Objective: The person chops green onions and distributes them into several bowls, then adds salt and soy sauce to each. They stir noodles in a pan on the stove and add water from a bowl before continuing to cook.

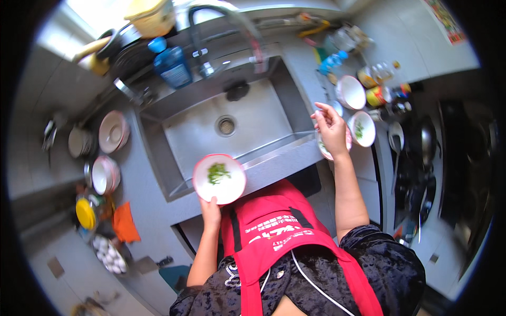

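Note:
In my left hand (pixel 211 215) is a white bowl (pixel 201 181) with a red rim, gripped at its near edge. Chopped green herbs (pixel 218 173) lie inside it, and it is over the sink's front edge. My right hand (pixel 332 128) is raised at the sink's right side with loosely curled fingers and nothing visible in them. Partly hidden behind that hand is a pink-and-white bowl (pixel 325 152). Just right of it, another white bowl (pixel 367 136) holds chopped greens. A further white bowl (pixel 351 93) stands farther back.
A stainless steel sink (pixel 253 114) lies before me under a curved faucet (pixel 193 39). Stacked bowls (pixel 106 175) and a tray of eggs (pixel 108 254) are at the left. Bottles (pixel 375 75) line the right back; a ladle (pixel 395 146) is near the stove (pixel 466 158).

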Motion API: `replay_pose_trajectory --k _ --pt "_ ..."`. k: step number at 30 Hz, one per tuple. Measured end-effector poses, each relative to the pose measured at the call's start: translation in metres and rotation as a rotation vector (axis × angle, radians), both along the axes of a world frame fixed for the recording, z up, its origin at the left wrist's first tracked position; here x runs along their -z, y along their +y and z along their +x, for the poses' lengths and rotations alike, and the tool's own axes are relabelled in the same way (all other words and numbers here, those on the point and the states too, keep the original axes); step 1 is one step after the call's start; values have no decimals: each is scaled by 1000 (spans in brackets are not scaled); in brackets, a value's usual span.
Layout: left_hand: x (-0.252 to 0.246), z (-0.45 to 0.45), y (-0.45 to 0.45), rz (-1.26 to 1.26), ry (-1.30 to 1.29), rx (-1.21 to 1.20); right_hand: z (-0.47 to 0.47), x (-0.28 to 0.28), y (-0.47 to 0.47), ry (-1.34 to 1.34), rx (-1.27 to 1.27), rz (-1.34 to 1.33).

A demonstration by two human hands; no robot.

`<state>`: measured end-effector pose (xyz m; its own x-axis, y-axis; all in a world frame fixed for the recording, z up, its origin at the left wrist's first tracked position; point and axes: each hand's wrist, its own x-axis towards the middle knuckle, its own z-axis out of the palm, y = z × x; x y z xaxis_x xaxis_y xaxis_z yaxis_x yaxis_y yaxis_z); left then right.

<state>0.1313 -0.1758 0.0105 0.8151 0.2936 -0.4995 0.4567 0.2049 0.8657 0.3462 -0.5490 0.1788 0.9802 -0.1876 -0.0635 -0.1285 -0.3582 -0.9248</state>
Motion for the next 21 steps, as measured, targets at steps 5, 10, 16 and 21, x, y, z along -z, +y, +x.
replay_pose_trajectory --k 5,10,16,21 --pt "-26 62 -116 130 -87 624 -41 -2 -76 -19 197 15" --pt "-26 89 -188 154 13 803 -64 -4 -140 14 293 14" --pt "17 88 -210 194 -64 785 -9 -5 -159 -2 220 73" --pt "32 79 -216 318 -91 772 141 -80 -85 -238 -81 -82"
